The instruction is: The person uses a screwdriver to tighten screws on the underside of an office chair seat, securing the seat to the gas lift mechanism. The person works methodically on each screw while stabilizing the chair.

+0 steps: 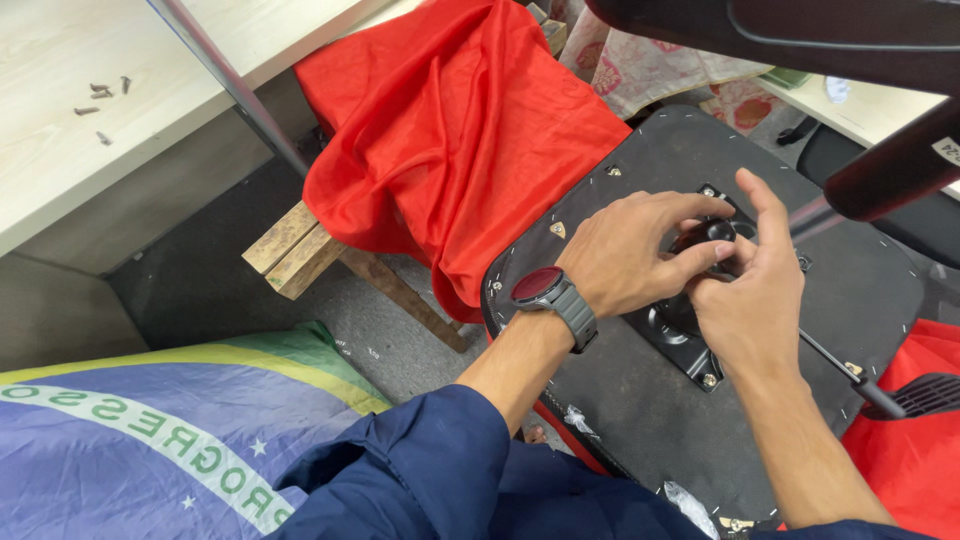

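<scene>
Hands gripped 1 black knob (712,236) at the seat base (640,420) centre: left hand (625,255) fingers curled over it, right hand (750,290) fingers pinching it; its long axis could not be told.

A big red cloth (455,130) hangs over a wooden bench (300,250). A blue, green and yellow flag (150,430) lies at the bottom left. A few small dark screws (100,95) sit on the pale table (60,150). A flowery cloth (660,65) lies behind.

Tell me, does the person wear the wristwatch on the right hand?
No, the wristwatch sits on the left hand's wrist.
</scene>
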